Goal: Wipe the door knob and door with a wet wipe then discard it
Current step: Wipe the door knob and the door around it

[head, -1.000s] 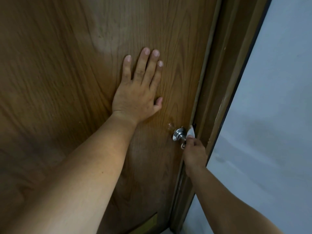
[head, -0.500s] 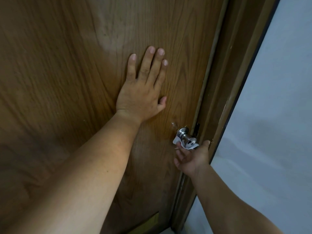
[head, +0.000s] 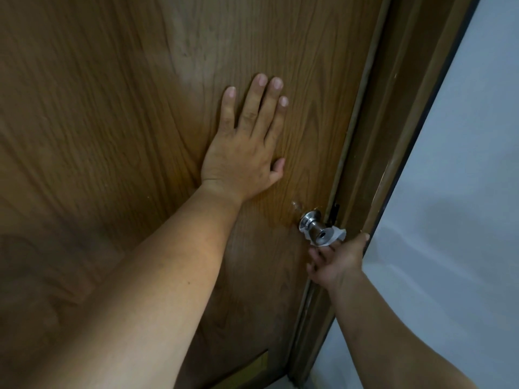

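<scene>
I am bracing my left hand (head: 241,153) flat, fingers spread, against the brown wooden door (head: 112,136) at centre frame, likely to steady it. Lower right of centre, my right hand (head: 335,261) is cupping the white wet wipe (head: 335,234) under the steel door knob (head: 317,230), fingers loosely curled, pressing it up against the metal. Right of that, the door frame (head: 393,136) is meeting a pale grey wall (head: 463,192).
</scene>
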